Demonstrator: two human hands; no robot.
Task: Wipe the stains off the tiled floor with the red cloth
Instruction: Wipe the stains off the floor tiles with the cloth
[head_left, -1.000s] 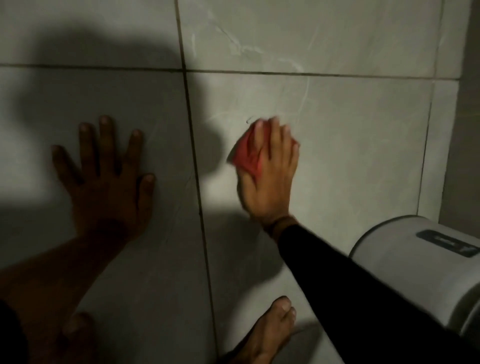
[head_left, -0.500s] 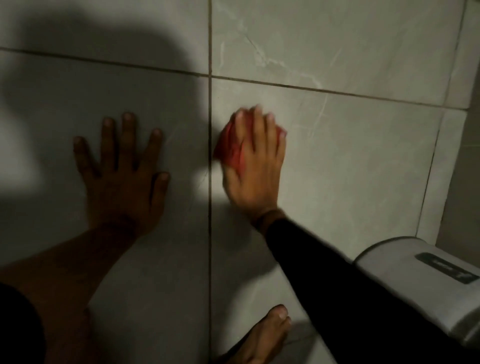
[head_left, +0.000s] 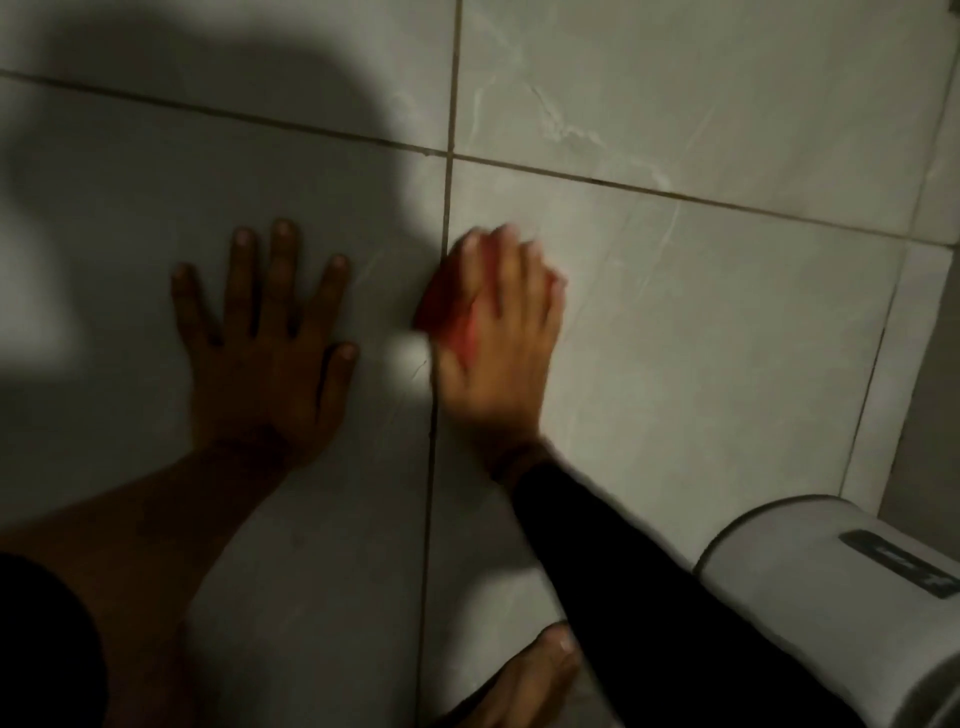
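Since a moment ago, the right hand (head_left: 498, 358) and its red cloth (head_left: 452, 312) have slid leftward, so the cloth's left edge now reaches the vertical grout line (head_left: 441, 270) it was earlier clear of.

Taking that grout line as the landmark: well to its left, the left hand (head_left: 265, 353) lies palm-down on the tiled floor (head_left: 727, 338), fingers spread and flat, holding nothing. It sits in deep shadow, its bare forearm running down toward the lower left corner.

Right at the grout line is the red cloth, bunched into a small wad and pressed to the floor. Only its left part shows, a dull red in shadow turning brighter pinkish-red toward the palm; its outline is smeared by motion blur.

Just right of the line, the right hand covers the cloth from above, fingers close together and curved over the wad, pinning it against the tile. A black sleeve (head_left: 649, 587) runs from the wrist down to the right.

Below, just right of the line, a bare foot (head_left: 524, 686) rests on the floor. Far right of the line, in the lower corner, stands a rounded white appliance (head_left: 831, 587) with a dark label.
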